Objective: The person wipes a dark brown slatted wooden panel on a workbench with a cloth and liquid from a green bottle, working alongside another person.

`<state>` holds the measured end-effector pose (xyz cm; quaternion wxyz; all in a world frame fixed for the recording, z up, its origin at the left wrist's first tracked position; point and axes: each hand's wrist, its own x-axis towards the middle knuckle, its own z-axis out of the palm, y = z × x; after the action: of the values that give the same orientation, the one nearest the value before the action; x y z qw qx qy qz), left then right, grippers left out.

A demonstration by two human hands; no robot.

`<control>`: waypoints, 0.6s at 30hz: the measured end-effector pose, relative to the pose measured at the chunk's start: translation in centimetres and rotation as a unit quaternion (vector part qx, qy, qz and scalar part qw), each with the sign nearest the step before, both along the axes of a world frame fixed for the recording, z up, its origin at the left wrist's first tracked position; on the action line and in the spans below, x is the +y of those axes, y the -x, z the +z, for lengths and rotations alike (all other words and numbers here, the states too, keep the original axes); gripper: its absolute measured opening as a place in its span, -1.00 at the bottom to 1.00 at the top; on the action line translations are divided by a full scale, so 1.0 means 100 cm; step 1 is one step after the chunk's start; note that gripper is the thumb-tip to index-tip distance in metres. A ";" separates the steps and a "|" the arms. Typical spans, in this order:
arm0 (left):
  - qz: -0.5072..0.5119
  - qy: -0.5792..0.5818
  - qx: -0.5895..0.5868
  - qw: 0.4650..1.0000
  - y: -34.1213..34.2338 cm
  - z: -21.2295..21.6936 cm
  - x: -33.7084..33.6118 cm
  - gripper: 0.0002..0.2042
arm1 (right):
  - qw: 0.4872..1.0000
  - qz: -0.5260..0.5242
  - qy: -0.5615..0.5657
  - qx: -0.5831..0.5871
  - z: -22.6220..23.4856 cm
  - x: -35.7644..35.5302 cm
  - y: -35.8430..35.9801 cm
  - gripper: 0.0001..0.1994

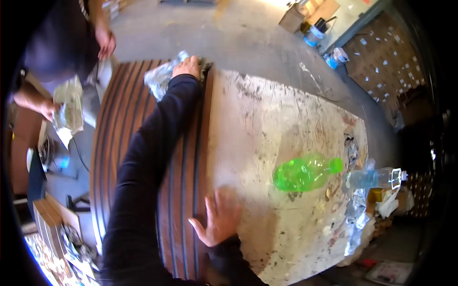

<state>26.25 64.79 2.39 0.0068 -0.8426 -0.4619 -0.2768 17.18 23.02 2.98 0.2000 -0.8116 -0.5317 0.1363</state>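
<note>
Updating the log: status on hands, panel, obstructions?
Left hand on crumpled wad; right hand open, at edge of striped panel. Left arm across panel. Green bottle on table, off panel.

Worn pale wooden tabletop (276, 124): left open passage beyond the green bottle and between it and the slats.
Translucent green plastic bottle (305, 174): lay sideways, blocking the right part.
Brown, black-striped slatted panel (183, 200): was crossed by the dark left sleeve (152, 138); a crumpled translucent wad (160, 78) obstructed its far end.
</note>
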 end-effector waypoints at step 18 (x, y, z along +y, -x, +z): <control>0.043 0.096 0.035 0.994 0.207 -0.018 -0.359 -0.79 | 0.993 0.073 -0.087 -0.043 -0.026 -0.007 -0.002 -0.51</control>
<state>5.56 28.89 0.63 -0.0460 -0.8279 -0.5218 -0.2006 17.35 22.29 0.37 0.2359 -0.7554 -0.6075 0.0686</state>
